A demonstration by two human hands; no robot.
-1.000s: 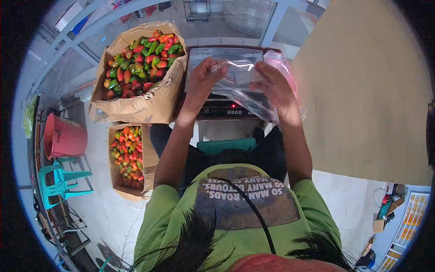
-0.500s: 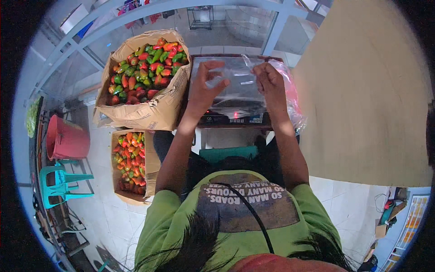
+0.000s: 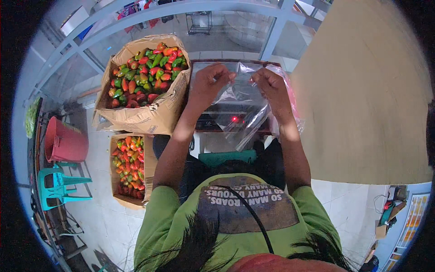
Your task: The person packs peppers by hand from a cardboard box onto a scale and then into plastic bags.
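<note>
A clear plastic bag (image 3: 239,95) hangs between my hands above a dark weighing scale (image 3: 206,124) with a small red light glowing on it. My left hand (image 3: 209,88) pinches the bag's upper edge with thumb and fingers. Close beside it, my right hand (image 3: 273,90) is closed on the same edge from the right. The bag's lower part slants down over the front of the scale. Just left of my left hand stands a large cardboard box (image 3: 156,117) filled with red, green and orange peppers (image 3: 145,75).
A smaller cardboard box (image 3: 149,167) of peppers sits on the floor at left. Past it are a red bin (image 3: 68,140) and a teal plastic chair (image 3: 56,186). Pink and clear plastic (image 3: 293,97) lies right of the scale, beside a tall beige panel (image 3: 362,99).
My left hand has gone from spread fingers to a pinch and moved right, toward my right hand. The clear bag now hangs lower, over the scale's front.
</note>
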